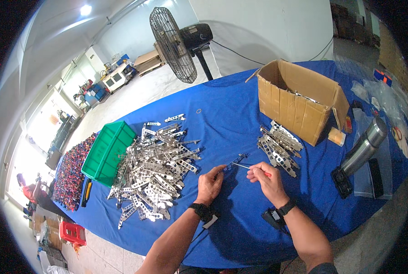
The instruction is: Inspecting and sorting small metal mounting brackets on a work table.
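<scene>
Both hands work over the blue-covered table (pixel 240 114), a little in from its near edge and about midway along it. The left hand (pixel 210 183) is curled, its fingertips pinched on the near end of a small perforated metal bracket (pixel 237 161). The bracket is held just above the cloth, its long axis running from the left fingertips up and to the right, toward the far edge. The right hand (pixel 267 179) is closed around a slim screwdriver (pixel 252 168) with a red handle; the thin shaft lies almost level, its tip pointing left at the bracket, where the two seem to meet, though the contact is too small to be sure of.

To the left of the hands a big loose heap of the same metal brackets (pixel 156 166) spreads toward the left end of the table, with a green plastic bin (pixel 104 153) just beyond it at that edge. To the right of the hands lies a smaller, tidier stack of brackets (pixel 280 146), just before an open cardboard box (pixel 297 98) near the far edge. A steel flask (pixel 364 146) lies tilted toward the right end. A black fan (pixel 174 43) stands behind the far edge.
</scene>
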`<state>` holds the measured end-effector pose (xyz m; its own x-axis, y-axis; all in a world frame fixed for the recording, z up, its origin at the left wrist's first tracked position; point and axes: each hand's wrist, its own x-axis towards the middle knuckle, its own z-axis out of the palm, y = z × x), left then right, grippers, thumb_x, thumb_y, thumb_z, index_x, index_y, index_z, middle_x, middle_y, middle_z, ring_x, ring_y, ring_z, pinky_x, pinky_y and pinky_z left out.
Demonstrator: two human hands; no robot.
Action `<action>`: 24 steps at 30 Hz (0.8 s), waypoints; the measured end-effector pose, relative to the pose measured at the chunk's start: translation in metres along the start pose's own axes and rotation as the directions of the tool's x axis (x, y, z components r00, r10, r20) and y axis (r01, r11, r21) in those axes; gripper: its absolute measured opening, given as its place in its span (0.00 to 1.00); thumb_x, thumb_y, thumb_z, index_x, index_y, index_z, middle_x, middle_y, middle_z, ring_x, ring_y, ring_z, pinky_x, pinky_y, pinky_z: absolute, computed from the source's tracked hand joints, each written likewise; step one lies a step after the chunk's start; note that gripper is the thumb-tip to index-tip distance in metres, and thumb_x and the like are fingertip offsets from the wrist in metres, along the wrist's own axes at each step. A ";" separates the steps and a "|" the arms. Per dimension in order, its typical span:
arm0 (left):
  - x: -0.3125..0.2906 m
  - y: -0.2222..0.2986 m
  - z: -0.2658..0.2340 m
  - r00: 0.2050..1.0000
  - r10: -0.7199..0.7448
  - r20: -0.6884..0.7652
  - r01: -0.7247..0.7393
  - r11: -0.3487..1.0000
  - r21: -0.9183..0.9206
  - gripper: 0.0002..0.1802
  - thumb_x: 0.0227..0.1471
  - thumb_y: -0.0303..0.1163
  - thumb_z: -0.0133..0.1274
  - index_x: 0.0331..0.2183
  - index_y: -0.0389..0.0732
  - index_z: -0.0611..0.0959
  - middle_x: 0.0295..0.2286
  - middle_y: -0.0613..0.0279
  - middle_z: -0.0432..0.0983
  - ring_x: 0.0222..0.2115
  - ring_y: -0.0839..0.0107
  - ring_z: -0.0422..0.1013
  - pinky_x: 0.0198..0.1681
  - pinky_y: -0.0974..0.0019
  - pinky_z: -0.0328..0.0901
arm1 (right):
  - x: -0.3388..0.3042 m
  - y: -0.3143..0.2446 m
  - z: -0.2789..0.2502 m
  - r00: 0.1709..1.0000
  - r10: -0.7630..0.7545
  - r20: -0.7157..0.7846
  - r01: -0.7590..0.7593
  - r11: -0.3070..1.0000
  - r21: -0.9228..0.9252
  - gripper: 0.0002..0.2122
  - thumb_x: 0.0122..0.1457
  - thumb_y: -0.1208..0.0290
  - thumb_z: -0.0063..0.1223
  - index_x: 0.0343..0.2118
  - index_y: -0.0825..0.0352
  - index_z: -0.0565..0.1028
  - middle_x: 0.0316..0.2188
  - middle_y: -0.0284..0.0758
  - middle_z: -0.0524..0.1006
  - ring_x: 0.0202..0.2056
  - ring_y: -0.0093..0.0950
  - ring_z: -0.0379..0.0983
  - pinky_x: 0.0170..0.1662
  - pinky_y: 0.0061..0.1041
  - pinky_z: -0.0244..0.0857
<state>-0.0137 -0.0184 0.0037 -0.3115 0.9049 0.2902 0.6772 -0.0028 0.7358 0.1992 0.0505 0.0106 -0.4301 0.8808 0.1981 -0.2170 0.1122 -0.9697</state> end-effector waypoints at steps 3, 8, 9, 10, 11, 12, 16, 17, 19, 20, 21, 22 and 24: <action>0.000 0.000 -0.001 1.000 -0.016 0.010 0.016 1.000 0.006 0.15 0.54 0.31 0.52 0.44 0.45 0.83 0.17 0.52 0.72 0.17 0.63 0.70 0.25 0.62 0.64 | -0.001 -0.001 0.000 0.999 0.021 0.026 -0.021 1.000 0.000 0.11 0.64 0.70 0.44 0.35 0.73 0.76 0.29 0.39 0.80 0.30 0.26 0.79 0.35 0.25 0.73; -0.002 0.006 -0.006 0.999 -0.039 0.034 0.040 0.999 -0.036 0.15 0.55 0.28 0.51 0.45 0.39 0.82 0.19 0.64 0.69 0.21 0.80 0.62 0.26 0.70 0.62 | -0.003 -0.012 -0.001 0.999 0.028 0.020 -0.029 0.999 0.031 0.11 0.64 0.71 0.44 0.35 0.73 0.76 0.29 0.40 0.80 0.30 0.26 0.79 0.35 0.25 0.73; -0.002 0.005 -0.005 0.999 -0.039 0.036 0.041 0.998 -0.039 0.15 0.55 0.28 0.51 0.45 0.39 0.82 0.19 0.64 0.69 0.21 0.80 0.62 0.26 0.70 0.62 | -0.003 -0.009 0.000 0.999 0.038 0.033 -0.039 0.999 0.028 0.11 0.64 0.71 0.44 0.35 0.73 0.76 0.29 0.40 0.80 0.30 0.25 0.78 0.35 0.24 0.73; -0.001 0.002 -0.003 0.999 -0.028 0.020 0.028 0.999 -0.020 0.15 0.55 0.29 0.51 0.45 0.41 0.82 0.19 0.58 0.72 0.21 0.72 0.68 0.27 0.67 0.65 | -0.004 -0.006 0.003 0.999 0.039 0.032 -0.040 0.999 0.026 0.11 0.64 0.71 0.44 0.35 0.73 0.76 0.29 0.40 0.80 0.30 0.25 0.78 0.35 0.24 0.73; -0.001 0.001 -0.001 1.000 -0.016 0.005 0.016 1.000 -0.001 0.15 0.54 0.30 0.52 0.44 0.44 0.82 0.19 0.52 0.76 0.20 0.64 0.74 0.28 0.63 0.67 | -0.004 -0.004 0.006 0.999 0.017 0.035 -0.019 0.999 0.040 0.11 0.64 0.71 0.44 0.35 0.73 0.76 0.29 0.40 0.80 0.31 0.25 0.78 0.35 0.25 0.73; -0.001 -0.001 0.000 1.000 -0.017 0.004 0.017 1.000 -0.002 0.15 0.54 0.30 0.52 0.44 0.44 0.82 0.19 0.52 0.76 0.20 0.64 0.74 0.28 0.63 0.67 | -0.004 -0.003 0.008 0.999 -0.005 0.037 0.003 0.999 0.053 0.11 0.64 0.71 0.45 0.35 0.73 0.76 0.29 0.40 0.80 0.31 0.25 0.78 0.36 0.25 0.73; 0.000 -0.003 -0.001 0.999 -0.048 0.025 0.048 0.999 -0.021 0.16 0.54 0.28 0.51 0.45 0.42 0.82 0.20 0.55 0.75 0.21 0.72 0.70 0.28 0.66 0.66 | -0.005 -0.005 0.005 0.997 -0.002 0.081 -0.002 0.999 0.043 0.11 0.64 0.71 0.45 0.36 0.74 0.76 0.30 0.40 0.80 0.31 0.26 0.79 0.36 0.25 0.73; -0.001 -0.004 -0.002 0.995 -0.082 0.061 0.084 0.996 -0.034 0.16 0.54 0.27 0.50 0.46 0.39 0.81 0.21 0.60 0.74 0.23 0.80 0.65 0.29 0.69 0.65 | -0.005 -0.006 0.004 0.998 0.004 0.058 -0.005 1.000 0.008 0.11 0.64 0.71 0.45 0.36 0.74 0.76 0.30 0.40 0.80 0.32 0.26 0.79 0.37 0.25 0.74; -0.001 0.001 -0.004 0.994 -0.086 0.061 0.087 0.996 -0.013 0.17 0.54 0.27 0.51 0.46 0.39 0.81 0.22 0.59 0.75 0.23 0.79 0.66 0.29 0.69 0.65 | -0.004 -0.008 0.004 0.999 0.012 0.038 -0.011 0.999 -0.036 0.11 0.64 0.71 0.45 0.36 0.74 0.76 0.30 0.41 0.80 0.32 0.27 0.79 0.37 0.26 0.74; -0.001 0.002 -0.005 0.994 -0.087 0.065 0.086 0.996 0.012 0.17 0.54 0.27 0.51 0.46 0.40 0.81 0.22 0.57 0.75 0.23 0.79 0.66 0.30 0.68 0.66 | -0.004 -0.008 0.008 0.999 -0.003 0.039 0.004 1.000 -0.026 0.11 0.64 0.71 0.44 0.36 0.74 0.76 0.30 0.41 0.80 0.32 0.27 0.79 0.37 0.25 0.74; -0.001 0.002 -0.003 0.994 -0.089 0.061 0.089 0.996 0.005 0.17 0.54 0.27 0.51 0.46 0.40 0.81 0.22 0.57 0.75 0.23 0.79 0.66 0.30 0.68 0.66 | -0.005 -0.009 0.008 0.999 -0.018 0.038 0.019 1.000 -0.019 0.11 0.65 0.70 0.44 0.35 0.74 0.76 0.30 0.41 0.80 0.32 0.27 0.79 0.37 0.25 0.74; -0.001 0.002 -0.002 0.997 -0.061 0.049 0.061 0.998 -0.002 0.17 0.54 0.28 0.51 0.46 0.40 0.81 0.22 0.57 0.75 0.23 0.78 0.67 0.30 0.67 0.66 | -0.006 -0.009 0.007 0.999 -0.017 0.042 0.018 0.999 -0.026 0.11 0.65 0.70 0.44 0.35 0.74 0.76 0.30 0.41 0.80 0.32 0.27 0.79 0.37 0.25 0.74; -0.001 0.002 -0.002 0.999 -0.040 0.029 0.040 0.999 -0.009 0.16 0.54 0.28 0.51 0.46 0.40 0.81 0.21 0.56 0.75 0.22 0.78 0.67 0.29 0.66 0.66 | -0.006 -0.006 0.006 0.997 -0.002 0.082 0.002 1.000 -0.003 0.12 0.64 0.70 0.44 0.35 0.74 0.76 0.30 0.41 0.80 0.32 0.26 0.79 0.37 0.25 0.74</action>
<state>-0.0128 -0.0205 0.0061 -0.3184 0.9163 0.2429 0.6585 0.0295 0.7520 0.1976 0.0417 0.0161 -0.4998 0.8402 0.2107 -0.2150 0.1153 -0.9698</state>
